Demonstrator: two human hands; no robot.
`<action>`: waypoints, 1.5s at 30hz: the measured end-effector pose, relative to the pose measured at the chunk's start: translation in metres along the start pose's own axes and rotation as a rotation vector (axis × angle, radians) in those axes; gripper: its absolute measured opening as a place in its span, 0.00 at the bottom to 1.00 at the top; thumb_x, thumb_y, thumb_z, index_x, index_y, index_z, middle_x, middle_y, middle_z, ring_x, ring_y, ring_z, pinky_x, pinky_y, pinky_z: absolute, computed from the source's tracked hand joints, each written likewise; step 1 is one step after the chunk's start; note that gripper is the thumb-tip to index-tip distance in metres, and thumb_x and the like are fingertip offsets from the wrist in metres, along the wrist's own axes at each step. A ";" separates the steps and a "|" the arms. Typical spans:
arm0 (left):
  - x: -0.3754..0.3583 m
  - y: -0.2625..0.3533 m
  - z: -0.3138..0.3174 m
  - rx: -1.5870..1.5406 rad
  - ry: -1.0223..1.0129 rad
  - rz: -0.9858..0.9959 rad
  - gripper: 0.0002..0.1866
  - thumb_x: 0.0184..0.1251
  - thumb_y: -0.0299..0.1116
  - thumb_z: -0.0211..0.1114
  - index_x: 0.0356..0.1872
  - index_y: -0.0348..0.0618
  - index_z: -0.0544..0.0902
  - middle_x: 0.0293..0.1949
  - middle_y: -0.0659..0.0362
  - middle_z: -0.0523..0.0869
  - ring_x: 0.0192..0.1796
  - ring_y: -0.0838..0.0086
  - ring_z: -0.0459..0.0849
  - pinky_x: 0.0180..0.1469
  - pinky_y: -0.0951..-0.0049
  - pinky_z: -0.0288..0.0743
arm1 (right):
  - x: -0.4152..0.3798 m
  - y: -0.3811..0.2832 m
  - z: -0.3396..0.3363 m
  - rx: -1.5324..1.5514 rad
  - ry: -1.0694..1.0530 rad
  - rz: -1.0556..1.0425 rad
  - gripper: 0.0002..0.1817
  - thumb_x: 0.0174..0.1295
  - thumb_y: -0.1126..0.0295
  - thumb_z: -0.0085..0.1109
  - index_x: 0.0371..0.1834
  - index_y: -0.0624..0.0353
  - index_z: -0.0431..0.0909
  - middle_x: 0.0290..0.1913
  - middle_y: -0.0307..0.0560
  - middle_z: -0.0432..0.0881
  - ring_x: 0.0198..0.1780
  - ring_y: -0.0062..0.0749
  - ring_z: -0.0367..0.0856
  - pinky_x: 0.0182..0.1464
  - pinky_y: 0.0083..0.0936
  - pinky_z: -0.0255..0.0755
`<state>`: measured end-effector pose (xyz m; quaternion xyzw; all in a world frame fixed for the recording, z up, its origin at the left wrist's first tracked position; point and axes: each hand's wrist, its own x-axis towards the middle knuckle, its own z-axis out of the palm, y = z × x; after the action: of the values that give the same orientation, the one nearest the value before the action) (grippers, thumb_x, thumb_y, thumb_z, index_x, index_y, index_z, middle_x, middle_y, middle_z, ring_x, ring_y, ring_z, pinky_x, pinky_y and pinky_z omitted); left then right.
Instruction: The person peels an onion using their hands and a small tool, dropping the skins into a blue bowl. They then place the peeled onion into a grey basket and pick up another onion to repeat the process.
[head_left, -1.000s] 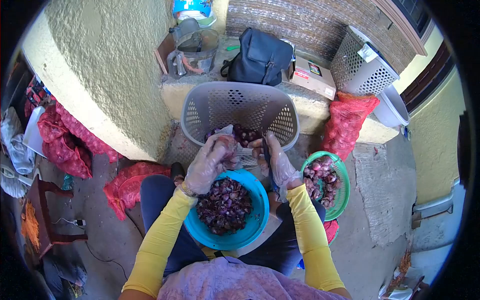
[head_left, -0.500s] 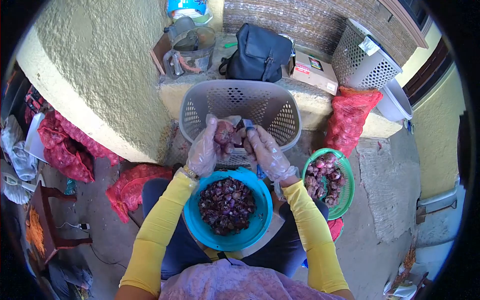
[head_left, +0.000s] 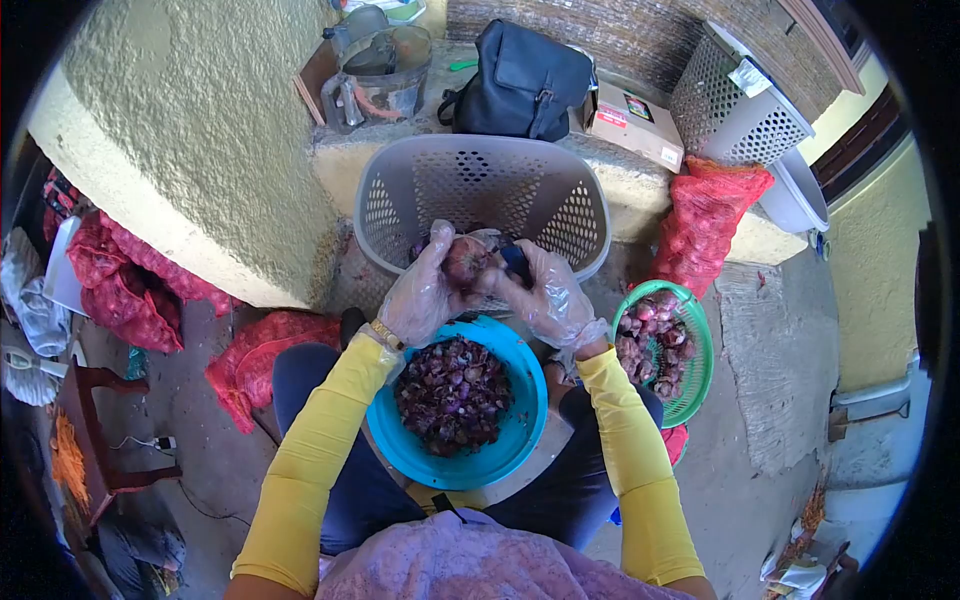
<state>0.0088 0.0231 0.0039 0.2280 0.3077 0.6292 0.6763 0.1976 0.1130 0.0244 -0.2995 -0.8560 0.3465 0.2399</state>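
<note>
In clear plastic gloves, both my hands meet over the near rim of a grey perforated basket (head_left: 480, 150). My left hand (head_left: 418, 300) is closed around a reddish-brown onion (head_left: 466, 262). My right hand (head_left: 556, 302) is closed on a dark blue-handled tool (head_left: 516, 262) that looks like a knife; its blade is hidden. The right fingers touch the onion's side. Below my hands, between my knees, stands a blue basin (head_left: 525, 400) with small purple onion pieces and skins (head_left: 455, 395) in it.
A green basket (head_left: 706, 370) of onions stands to the right, with a red mesh sack (head_left: 715, 220) behind it. More red sacks (head_left: 265, 355) lie on the left. A black backpack (head_left: 530, 80), a cardboard box (head_left: 632, 120) and a clear jug (head_left: 385, 75) sit on the ledge.
The onion in my left hand has shifted slightly right. My right hand has turned and come closer against it, and the blue handle shows less below the hand. The view has tilted slightly.
</note>
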 end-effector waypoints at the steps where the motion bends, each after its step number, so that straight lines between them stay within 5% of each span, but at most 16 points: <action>1: -0.002 0.004 0.006 -0.062 -0.038 -0.051 0.34 0.88 0.61 0.45 0.70 0.41 0.78 0.59 0.55 0.86 0.56 0.69 0.85 0.59 0.69 0.81 | 0.001 -0.003 -0.002 -0.001 -0.002 0.001 0.20 0.70 0.58 0.72 0.55 0.62 0.83 0.30 0.48 0.84 0.30 0.37 0.81 0.39 0.39 0.76; 3: -0.003 0.005 0.007 -0.126 -0.075 -0.103 0.34 0.89 0.59 0.45 0.75 0.39 0.73 0.64 0.52 0.84 0.62 0.65 0.84 0.65 0.65 0.80 | 0.001 -0.014 -0.008 0.121 -0.032 0.114 0.28 0.59 0.52 0.82 0.51 0.63 0.86 0.33 0.51 0.89 0.33 0.37 0.85 0.43 0.39 0.79; 6: -0.001 0.002 0.004 -0.067 -0.106 -0.060 0.35 0.89 0.57 0.45 0.80 0.38 0.68 0.68 0.50 0.82 0.66 0.63 0.82 0.71 0.62 0.76 | 0.003 -0.018 -0.011 0.174 -0.016 0.114 0.29 0.55 0.53 0.84 0.50 0.63 0.87 0.38 0.53 0.92 0.37 0.35 0.88 0.46 0.37 0.80; 8: -0.004 0.003 0.007 0.002 -0.080 -0.074 0.34 0.89 0.58 0.47 0.80 0.43 0.69 0.67 0.58 0.83 0.58 0.74 0.82 0.62 0.68 0.78 | 0.004 -0.021 -0.012 0.162 -0.048 0.130 0.29 0.54 0.53 0.85 0.51 0.63 0.87 0.40 0.54 0.93 0.39 0.35 0.89 0.48 0.37 0.81; 15: -0.003 -0.002 0.003 0.086 -0.101 -0.124 0.35 0.87 0.64 0.46 0.76 0.47 0.75 0.57 0.67 0.85 0.42 0.83 0.74 0.44 0.77 0.71 | 0.001 -0.021 -0.008 0.313 -0.103 0.094 0.26 0.58 0.57 0.82 0.57 0.59 0.89 0.46 0.55 0.94 0.45 0.35 0.92 0.53 0.36 0.82; 17: -0.002 -0.001 -0.004 0.117 -0.133 -0.144 0.34 0.89 0.61 0.43 0.75 0.43 0.73 0.66 0.54 0.84 0.64 0.67 0.83 0.69 0.62 0.78 | 0.000 -0.023 -0.008 0.298 -0.094 0.052 0.26 0.59 0.58 0.81 0.57 0.58 0.89 0.46 0.55 0.94 0.46 0.36 0.93 0.53 0.36 0.82; 21: -0.008 0.006 0.006 0.463 -0.084 -0.011 0.36 0.87 0.65 0.42 0.71 0.42 0.76 0.64 0.55 0.84 0.63 0.69 0.84 0.66 0.63 0.80 | -0.002 -0.030 -0.008 0.284 -0.075 0.057 0.25 0.58 0.56 0.81 0.56 0.56 0.90 0.44 0.56 0.93 0.44 0.44 0.94 0.51 0.37 0.83; 24: -0.008 0.003 0.007 0.297 -0.056 -0.056 0.38 0.87 0.67 0.39 0.70 0.42 0.76 0.62 0.55 0.85 0.62 0.70 0.84 0.66 0.64 0.80 | -0.002 -0.033 -0.014 0.080 -0.017 -0.033 0.25 0.56 0.54 0.82 0.54 0.54 0.91 0.40 0.57 0.92 0.41 0.53 0.93 0.48 0.38 0.83; 28: -0.011 0.010 0.011 0.350 -0.015 -0.119 0.38 0.87 0.68 0.39 0.67 0.42 0.78 0.58 0.57 0.86 0.55 0.73 0.84 0.54 0.70 0.81 | -0.004 -0.045 -0.016 -0.014 -0.010 -0.023 0.27 0.51 0.50 0.85 0.45 0.61 0.91 0.34 0.57 0.90 0.35 0.46 0.89 0.43 0.37 0.80; 32: -0.006 0.005 0.000 0.362 0.002 -0.175 0.37 0.86 0.69 0.42 0.61 0.45 0.83 0.50 0.63 0.88 0.41 0.80 0.82 0.38 0.80 0.73 | -0.005 -0.036 -0.009 -0.177 0.070 -0.145 0.30 0.46 0.45 0.87 0.41 0.59 0.91 0.30 0.57 0.87 0.34 0.55 0.88 0.40 0.42 0.80; 36: -0.005 0.004 -0.005 0.339 -0.016 -0.185 0.36 0.84 0.70 0.46 0.60 0.46 0.85 0.45 0.65 0.89 0.35 0.83 0.80 0.34 0.82 0.69 | -0.005 -0.041 -0.010 -0.284 0.062 -0.146 0.33 0.41 0.41 0.87 0.36 0.60 0.89 0.28 0.57 0.86 0.32 0.55 0.88 0.39 0.44 0.80; 38: -0.006 0.008 -0.006 0.329 0.031 -0.374 0.35 0.83 0.69 0.50 0.59 0.46 0.85 0.43 0.63 0.91 0.34 0.82 0.83 0.33 0.81 0.74 | -0.005 -0.037 -0.010 -0.304 0.062 -0.165 0.34 0.40 0.39 0.87 0.34 0.61 0.89 0.27 0.57 0.86 0.32 0.55 0.88 0.38 0.44 0.80; 42: -0.004 -0.001 -0.010 0.218 -0.045 -0.380 0.32 0.83 0.66 0.53 0.60 0.46 0.84 0.43 0.61 0.92 0.36 0.79 0.87 0.35 0.78 0.81 | -0.005 -0.041 -0.011 -0.393 0.034 -0.174 0.36 0.40 0.37 0.86 0.33 0.62 0.88 0.26 0.57 0.86 0.31 0.55 0.88 0.37 0.44 0.81; 44: -0.007 0.003 -0.002 0.285 0.011 -0.400 0.31 0.82 0.70 0.52 0.53 0.52 0.85 0.33 0.70 0.86 0.26 0.86 0.76 0.25 0.82 0.65 | -0.005 -0.034 -0.008 -0.379 0.023 -0.180 0.36 0.40 0.37 0.86 0.34 0.62 0.88 0.27 0.57 0.86 0.31 0.55 0.88 0.37 0.43 0.81; 45: -0.008 0.004 -0.002 0.285 0.012 -0.401 0.31 0.82 0.70 0.52 0.53 0.52 0.85 0.33 0.70 0.86 0.26 0.86 0.76 0.25 0.82 0.65 | -0.004 -0.035 -0.008 -0.364 0.010 -0.187 0.36 0.41 0.37 0.85 0.35 0.62 0.88 0.27 0.57 0.86 0.31 0.55 0.89 0.37 0.43 0.81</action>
<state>0.0050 0.0155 0.0064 0.2519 0.4365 0.4341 0.7468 0.1931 0.0934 0.0542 -0.2589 -0.9273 0.1608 0.2174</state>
